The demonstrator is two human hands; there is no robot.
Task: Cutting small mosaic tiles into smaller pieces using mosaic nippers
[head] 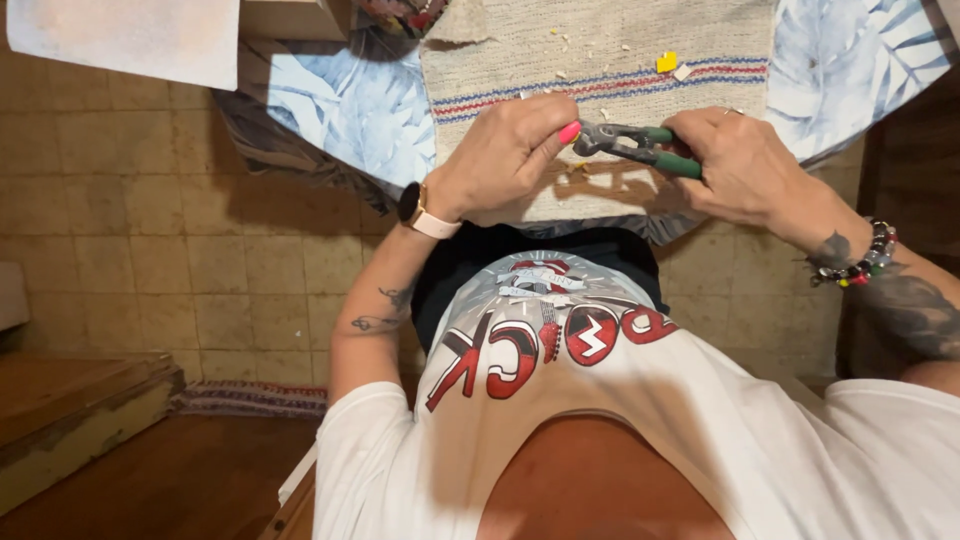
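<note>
Nippers point(632, 146) w/ green grips sit at 12 o'clock over woven cloth point(600, 60), right hand point(745, 165) closed round the handles. Left hand point(505, 155) pinches a small chip at the jaws, fingertips tight. Chip looks light, brittle, prob sharp-edged; best held by its flat faces. Yellow fragment point(666, 62) and pale crumbs lie further up the cloth.

Left hand point(505, 155) pinching, right hand point(740, 165) in closed grip
</note>
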